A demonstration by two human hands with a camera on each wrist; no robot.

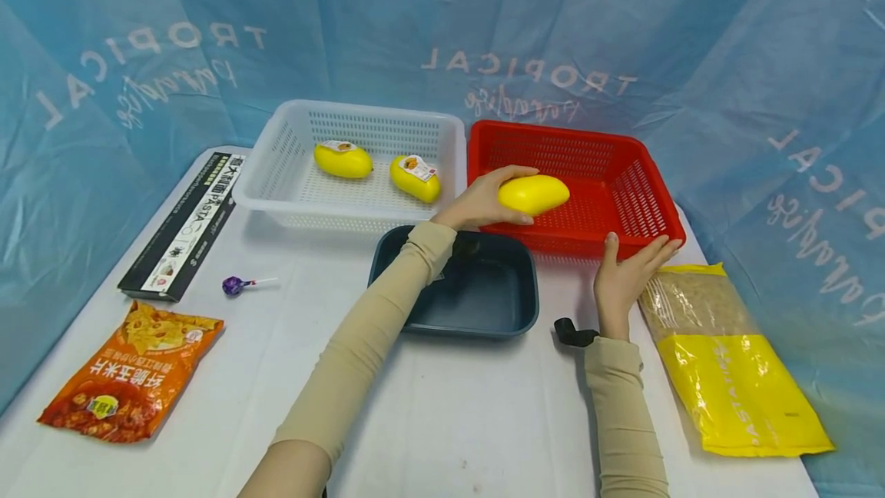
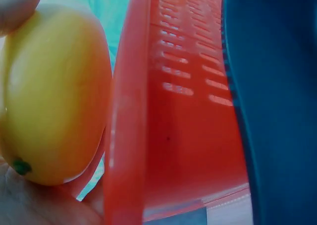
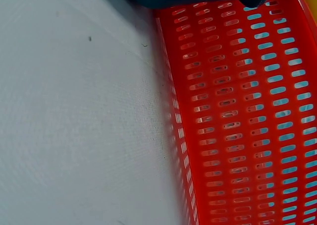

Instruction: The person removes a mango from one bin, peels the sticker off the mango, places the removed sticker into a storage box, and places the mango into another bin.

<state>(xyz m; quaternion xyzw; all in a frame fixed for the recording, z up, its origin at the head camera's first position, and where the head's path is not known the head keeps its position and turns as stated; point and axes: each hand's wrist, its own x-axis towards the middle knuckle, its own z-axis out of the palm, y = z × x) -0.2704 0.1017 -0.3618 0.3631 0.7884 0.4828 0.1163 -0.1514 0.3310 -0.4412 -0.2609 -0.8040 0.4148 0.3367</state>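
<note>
In the head view my left hand [image 1: 484, 198] grips a yellow mango [image 1: 534, 195] from its left side, above the front edge of the red basket [image 1: 581, 246]. The left wrist view shows the mango [image 2: 57, 96] between thumb and fingers, beside the red rim [image 2: 126, 116]. My right hand [image 1: 622, 283] rests on the basket's front right rim with straight fingers. The right wrist view holds the basket's slotted wall [image 3: 233, 116] but no fingers. Two more mangoes, a left one [image 1: 343, 160] and a right one [image 1: 416, 178], lie labelled in the white basket [image 1: 339, 210].
A dark blue tray [image 1: 484, 290] stands in front of the baskets, partly under my left forearm. To the left lie a black pasta box [image 1: 183, 225], a lollipop [image 1: 235, 285] and an orange snack bag [image 1: 134, 371]. A yellow pasta bag [image 1: 743, 375] lies right.
</note>
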